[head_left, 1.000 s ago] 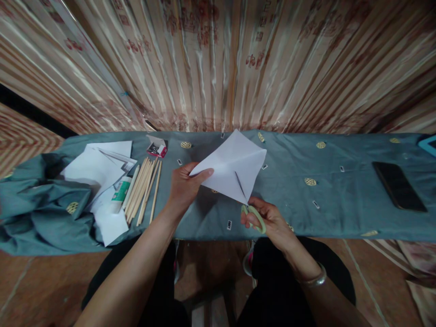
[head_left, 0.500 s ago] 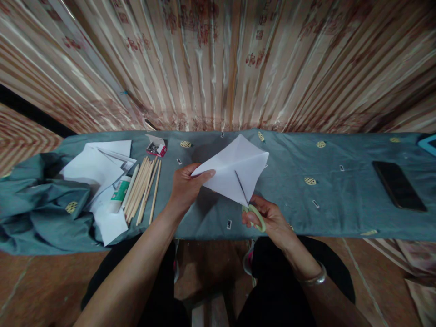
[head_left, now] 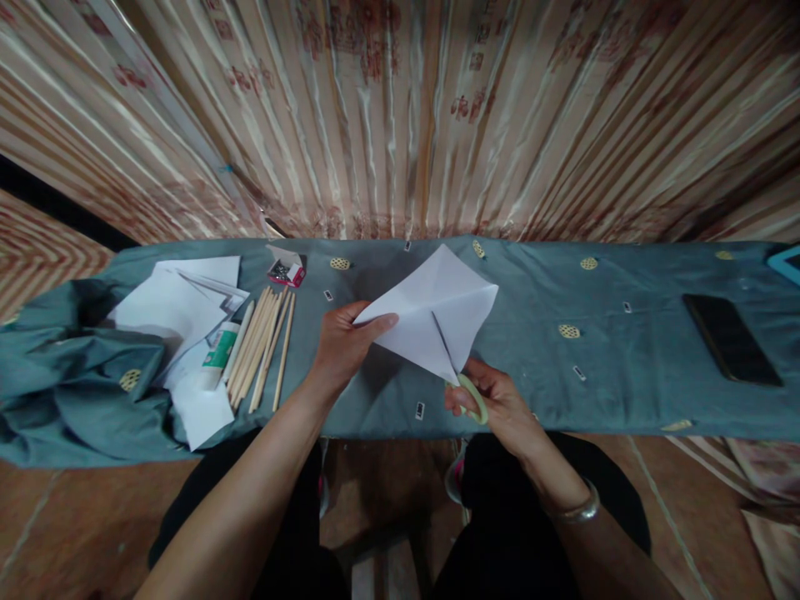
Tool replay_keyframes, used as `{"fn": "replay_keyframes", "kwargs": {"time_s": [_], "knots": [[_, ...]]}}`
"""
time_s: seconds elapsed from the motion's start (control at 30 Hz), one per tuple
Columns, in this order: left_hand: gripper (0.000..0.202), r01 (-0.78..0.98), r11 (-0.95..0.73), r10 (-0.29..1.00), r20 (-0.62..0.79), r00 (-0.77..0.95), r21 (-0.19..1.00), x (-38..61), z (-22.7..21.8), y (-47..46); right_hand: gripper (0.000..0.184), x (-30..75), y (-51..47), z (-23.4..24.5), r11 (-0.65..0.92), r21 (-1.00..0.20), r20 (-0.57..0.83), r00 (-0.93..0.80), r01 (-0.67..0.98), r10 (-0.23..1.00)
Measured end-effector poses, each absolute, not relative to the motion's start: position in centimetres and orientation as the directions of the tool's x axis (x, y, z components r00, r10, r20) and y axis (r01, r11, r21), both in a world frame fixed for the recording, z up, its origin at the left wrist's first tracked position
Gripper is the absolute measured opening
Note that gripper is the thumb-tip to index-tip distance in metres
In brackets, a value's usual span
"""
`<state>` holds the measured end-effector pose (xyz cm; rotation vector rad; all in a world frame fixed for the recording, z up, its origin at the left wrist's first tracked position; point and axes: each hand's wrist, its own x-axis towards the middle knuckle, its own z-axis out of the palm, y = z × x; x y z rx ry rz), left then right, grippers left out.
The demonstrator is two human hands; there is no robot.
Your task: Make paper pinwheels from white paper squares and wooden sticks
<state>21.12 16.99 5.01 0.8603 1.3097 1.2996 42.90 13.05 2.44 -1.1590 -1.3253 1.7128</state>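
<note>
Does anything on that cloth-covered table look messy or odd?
Yes: the grey-green patterned fabric cloth is bunched into a crumpled heap at the left end, beside loose white paper sheets, though elsewhere it lies mostly flat. Nothing looks spilled.

Over the cloth-covered tabletop (head_left: 637,375), our left hand (head_left: 343,343) pinches creased white paper (head_left: 416,321); our right hand (head_left: 500,404) grips green-handled scissors (head_left: 481,402), a blade across the sheet. Wooden sticks (head_left: 257,346) lie leftward.

Before you: one long cloth-covered table (head_left: 631,367), grey-green, pineapple-printed, the cloth (head_left: 68,408) bunched at your left. On it, left to right: overlapping white papers (head_left: 172,304); pale wooden sticks (head_left: 259,346), side by side; small open-lidded box (head_left: 287,273), just beyond the sticks; dark phone (head_left: 732,340), flat; blue-edged item (head_left: 786,265), partly out of view.
</note>
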Motion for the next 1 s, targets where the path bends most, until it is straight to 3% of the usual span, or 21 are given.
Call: {"fn": "replay_keyframes", "kwargs": {"time_s": [0.3, 0.67, 1.0], "knots": [[0.018, -0.188, 0.143, 0.963, -0.180, -0.201, 0.972, 21.2, 4.8, 16.9, 0.055, 42.7, 13.0, 2.0, -0.324, -0.945, -0.290, -0.343, -0.045, 0.893], [0.019, -0.176, 0.135, 0.963, -0.170, -0.207, 0.975, 21.1, 4.7, 17.0, 0.058, 42.8, 12.9, 2.3, -0.333, -0.943, -0.306, -0.388, -0.002, 0.869], [0.028, -0.191, 0.017, 0.927, -0.087, -0.364, 0.981, 18.2, 5.1, 18.5, 0.060, 46.5, 12.6, 3.2, -0.464, -0.884, -0.405, -0.600, 0.062, 0.690]]}}
